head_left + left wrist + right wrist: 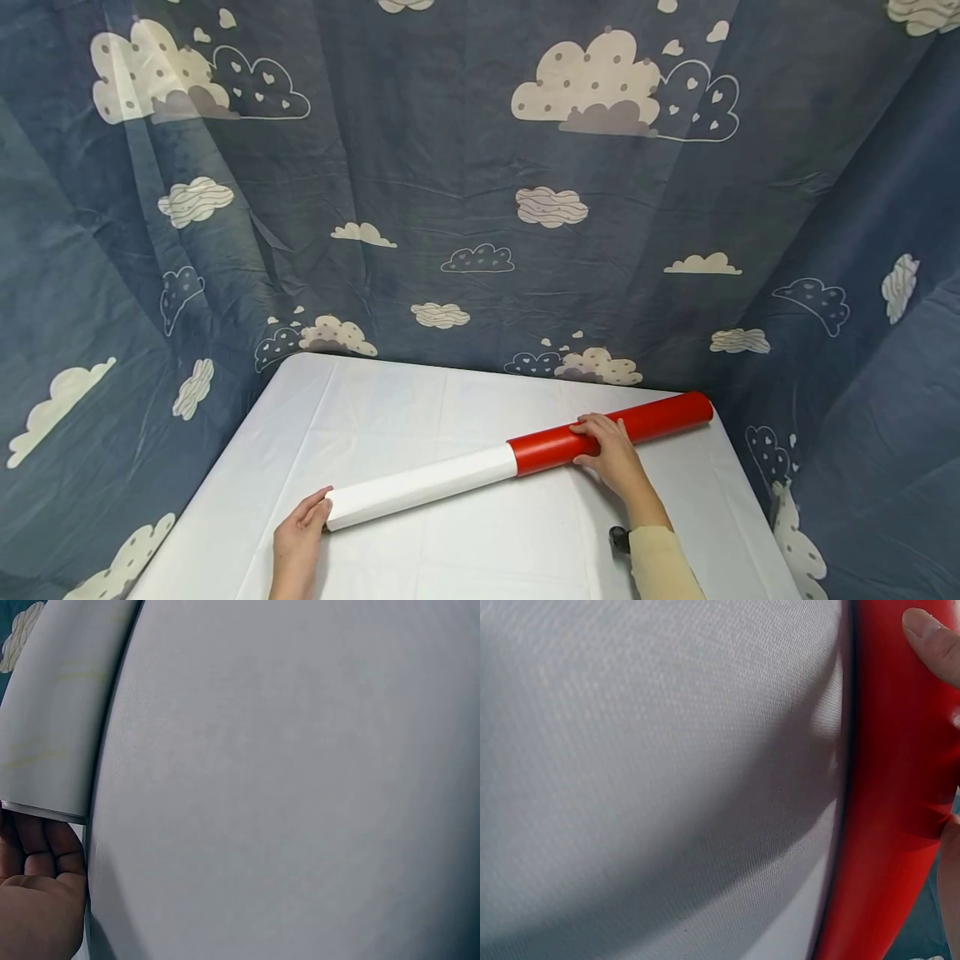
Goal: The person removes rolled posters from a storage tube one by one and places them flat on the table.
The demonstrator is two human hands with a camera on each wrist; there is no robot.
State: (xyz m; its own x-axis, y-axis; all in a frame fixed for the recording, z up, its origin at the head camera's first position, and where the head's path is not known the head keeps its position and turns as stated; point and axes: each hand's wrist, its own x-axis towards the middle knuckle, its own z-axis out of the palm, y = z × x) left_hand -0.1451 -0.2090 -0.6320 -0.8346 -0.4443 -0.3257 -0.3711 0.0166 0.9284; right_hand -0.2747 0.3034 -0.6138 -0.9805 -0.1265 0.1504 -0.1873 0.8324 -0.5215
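A long white roll (423, 487), which looks like rolled paper, meets a red tube (667, 418) and seems to run into its near end. Together they lie slantwise, rising to the right. My left hand (298, 533) holds the white roll's left end between thumb and fingers; in the left wrist view the curled fingers (52, 847) touch its edge. My right hand (611, 454) grips the red tube from above near its middle. In the right wrist view, the thumb (930, 637) presses on the red surface, which dents a little by another finger.
The white-covered table (375, 408) lies beneath both hands. Dark blue cloth with cloud prints (465, 183) hangs behind and along both sides. A small black object (619, 540) sits at the right wrist by the pale yellow sleeve (663, 562).
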